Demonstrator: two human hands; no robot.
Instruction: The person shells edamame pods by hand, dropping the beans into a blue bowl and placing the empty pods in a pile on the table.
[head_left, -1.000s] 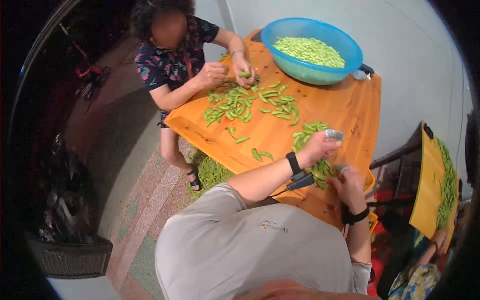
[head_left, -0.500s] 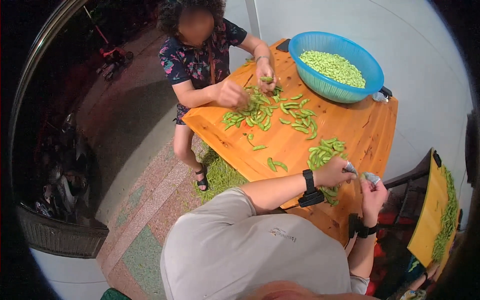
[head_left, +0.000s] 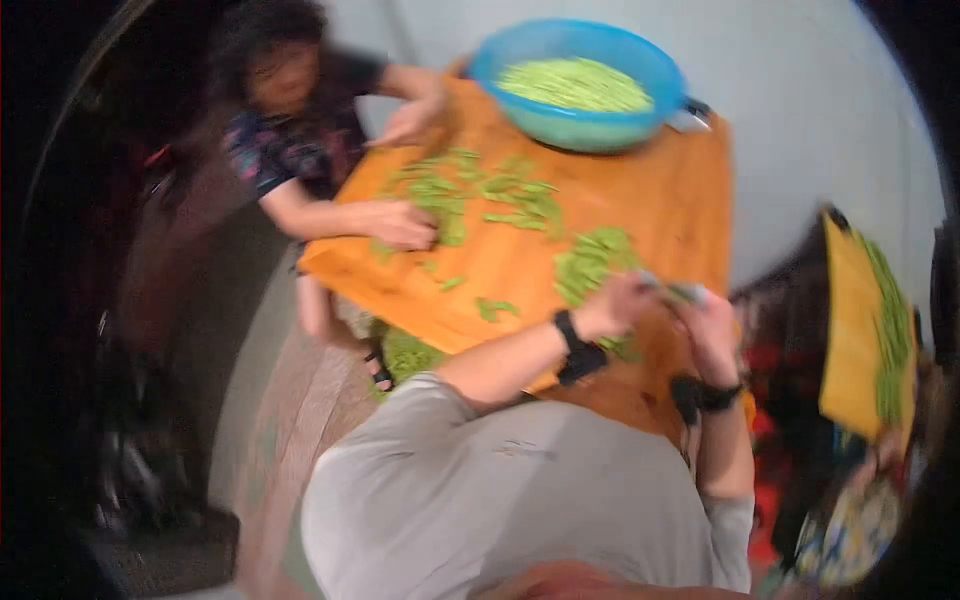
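My left hand [head_left: 620, 305] and my right hand [head_left: 705, 325] meet over the near right edge of the orange table [head_left: 660, 200]. Both pinch one green bean pod [head_left: 682, 293] between them; the picture is blurred, so the grip is hard to read in detail. A small heap of pods [head_left: 592, 258] lies just beyond my left hand. A black band sits on each of my wrists.
A blue bowl [head_left: 580, 85] of shelled green beans stands at the table's far end. Across the table a seated person's hand [head_left: 400, 225] rests in a spread of pods [head_left: 480, 190]. An orange tray with pods [head_left: 860, 340] is at my right. Green husks [head_left: 405, 355] lie on the floor.
My hands have come closer together on the pod. The view has swung and blurred. The other person's near hand has slid along the table's left edge.
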